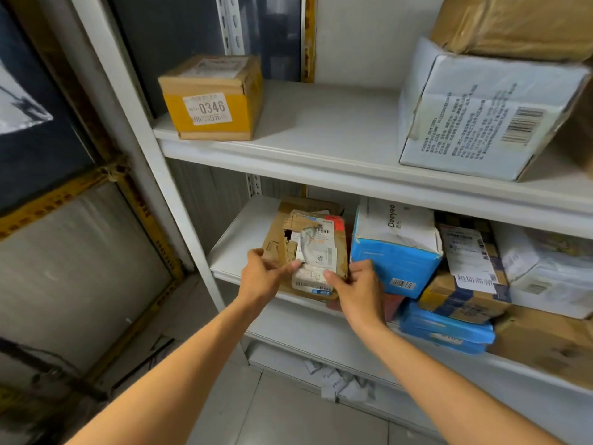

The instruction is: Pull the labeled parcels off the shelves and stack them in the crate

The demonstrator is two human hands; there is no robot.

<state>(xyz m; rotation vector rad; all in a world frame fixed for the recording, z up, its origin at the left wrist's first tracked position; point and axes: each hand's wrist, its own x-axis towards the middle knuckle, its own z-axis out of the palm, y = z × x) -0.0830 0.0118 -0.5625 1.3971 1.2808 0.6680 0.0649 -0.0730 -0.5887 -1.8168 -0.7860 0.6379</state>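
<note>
A torn brown cardboard parcel (308, 242) with white shipping labels lies on the lower shelf (244, 239), at its front left. My left hand (261, 274) grips its near left corner and my right hand (359, 285) grips its near right corner. On the upper shelf (321, 133) stands a small brown box with yellow tape (211, 97), its label reading 0346. No crate is in view.
A blue-and-white Deeyeo box (396, 245) sits right beside the held parcel, with more labeled parcels (465, 277) and a blue flat packet (446, 332) further right. A large white box (484, 114) under a brown wrapped package fills the upper shelf's right. Paper scraps (337, 380) litter the bottom shelf.
</note>
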